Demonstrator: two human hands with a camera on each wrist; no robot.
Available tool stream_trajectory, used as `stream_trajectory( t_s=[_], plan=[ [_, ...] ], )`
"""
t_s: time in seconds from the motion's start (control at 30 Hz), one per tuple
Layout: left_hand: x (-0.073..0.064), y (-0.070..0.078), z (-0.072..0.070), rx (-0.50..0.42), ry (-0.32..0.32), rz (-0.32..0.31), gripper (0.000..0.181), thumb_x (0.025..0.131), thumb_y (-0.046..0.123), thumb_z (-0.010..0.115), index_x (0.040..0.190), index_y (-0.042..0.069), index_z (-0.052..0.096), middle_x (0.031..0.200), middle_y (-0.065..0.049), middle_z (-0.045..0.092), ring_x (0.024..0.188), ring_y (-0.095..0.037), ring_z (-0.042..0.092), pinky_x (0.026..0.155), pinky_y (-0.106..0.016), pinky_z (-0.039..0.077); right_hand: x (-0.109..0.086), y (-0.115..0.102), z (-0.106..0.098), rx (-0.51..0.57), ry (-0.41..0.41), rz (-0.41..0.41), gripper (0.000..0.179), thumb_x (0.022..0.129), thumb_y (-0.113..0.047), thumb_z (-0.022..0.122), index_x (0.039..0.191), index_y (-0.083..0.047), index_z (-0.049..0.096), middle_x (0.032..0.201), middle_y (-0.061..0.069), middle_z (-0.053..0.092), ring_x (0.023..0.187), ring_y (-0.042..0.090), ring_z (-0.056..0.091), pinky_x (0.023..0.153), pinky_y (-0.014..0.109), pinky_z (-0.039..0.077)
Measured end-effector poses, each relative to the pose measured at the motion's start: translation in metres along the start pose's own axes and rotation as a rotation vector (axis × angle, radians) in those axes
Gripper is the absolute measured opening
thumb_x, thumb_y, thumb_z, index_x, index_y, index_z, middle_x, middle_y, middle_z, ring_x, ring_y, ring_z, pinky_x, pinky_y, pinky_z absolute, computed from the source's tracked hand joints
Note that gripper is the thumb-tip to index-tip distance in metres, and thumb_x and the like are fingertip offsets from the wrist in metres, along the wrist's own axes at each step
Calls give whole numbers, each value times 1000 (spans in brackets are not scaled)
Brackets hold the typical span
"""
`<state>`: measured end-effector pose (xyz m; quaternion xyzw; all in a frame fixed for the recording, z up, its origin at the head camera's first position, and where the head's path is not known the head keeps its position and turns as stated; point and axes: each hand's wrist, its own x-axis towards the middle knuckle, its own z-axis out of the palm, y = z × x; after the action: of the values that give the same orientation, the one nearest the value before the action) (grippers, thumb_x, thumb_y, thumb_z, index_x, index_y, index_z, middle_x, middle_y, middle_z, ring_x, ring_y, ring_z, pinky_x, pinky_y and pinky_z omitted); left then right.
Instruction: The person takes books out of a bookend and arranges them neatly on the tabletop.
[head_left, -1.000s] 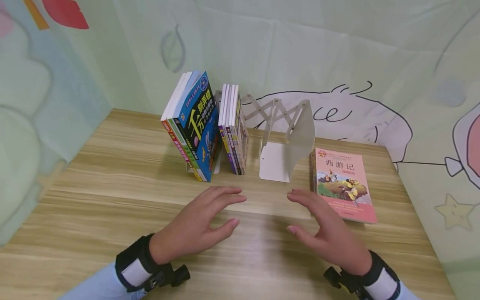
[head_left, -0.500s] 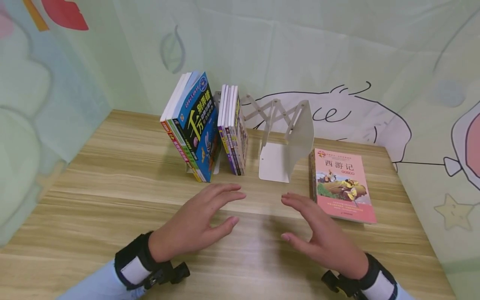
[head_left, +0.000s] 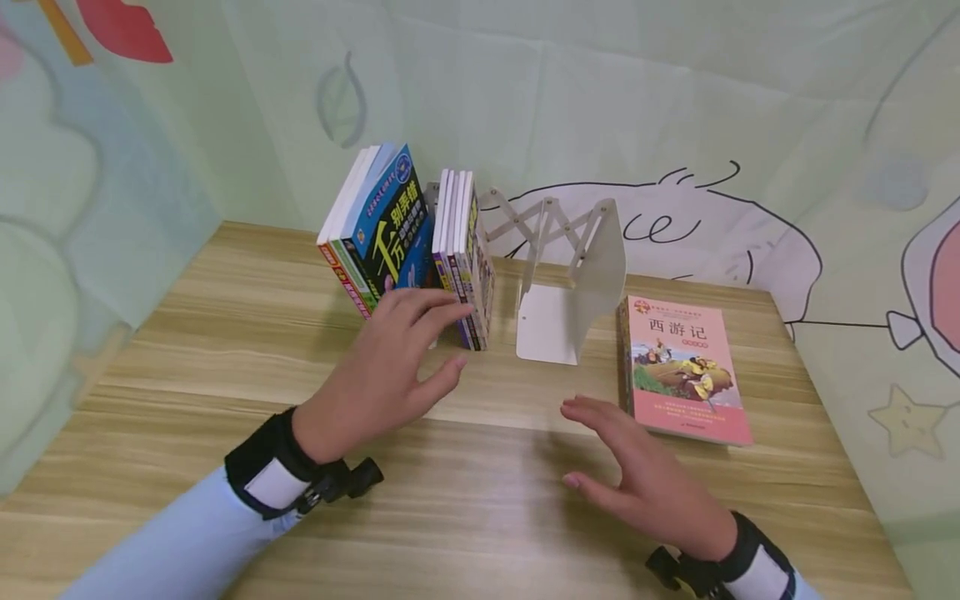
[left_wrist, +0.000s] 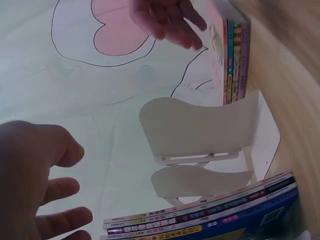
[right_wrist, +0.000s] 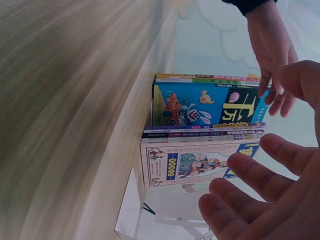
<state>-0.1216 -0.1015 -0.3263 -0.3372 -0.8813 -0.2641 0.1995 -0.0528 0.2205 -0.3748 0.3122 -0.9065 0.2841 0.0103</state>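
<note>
In the head view my left hand (head_left: 386, 371) hovers in front of the upright books, fingers loosely bent and holding nothing. Behind it lean several large books with a blue cover (head_left: 386, 208), partly hidden by the hand. Beside them stand several thinner books (head_left: 467, 258), seen with their cover outward in the right wrist view. My right hand (head_left: 652, 483) hangs over the table's right half, fingers spread and apart from everything. A white folding bookend rack (head_left: 551, 321) stands beside the thin books, its right section holding no books. A pink-covered book (head_left: 682, 358) lies on top of a flat stack.
The wooden table (head_left: 480, 517) runs back to a wall cloth (head_left: 480, 92) printed with cartoon figures. The flat stack of books lies near the table's right edge, close to my right hand.
My left hand has moved forward and up toward the upright books, now covering the lower part of the blue one. My right hand shifted slightly left. The books and rack stay put.
</note>
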Motion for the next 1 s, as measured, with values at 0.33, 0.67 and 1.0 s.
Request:
stream_trajectory(
  t_s=[0.33,0.67,1.0],
  plan=[
    [31,-11,-4,186,84,-11,53,92,32,60,136,2,56,138,-24,53,132,-43,43,108,-61,35,-2,3,3,-31,15,-28,69,90,-34,75,150,-26,42,148,0,50,135,20,49,105,46,47],
    [51,-24,1,296,-25,-84,63,96,37,58,146,0,48,151,-24,43,145,-44,31,117,-61,26,-3,4,5,-27,-18,-7,67,91,-36,74,149,-27,42,149,-2,49,137,19,48,107,47,46],
    [53,-27,9,402,-134,-106,68,99,39,55,154,4,36,159,-15,36,147,-41,29,118,-62,24,-3,4,7,-17,-33,4,65,90,-36,75,147,-25,45,147,-2,50,137,16,48,108,44,46]
  ],
)
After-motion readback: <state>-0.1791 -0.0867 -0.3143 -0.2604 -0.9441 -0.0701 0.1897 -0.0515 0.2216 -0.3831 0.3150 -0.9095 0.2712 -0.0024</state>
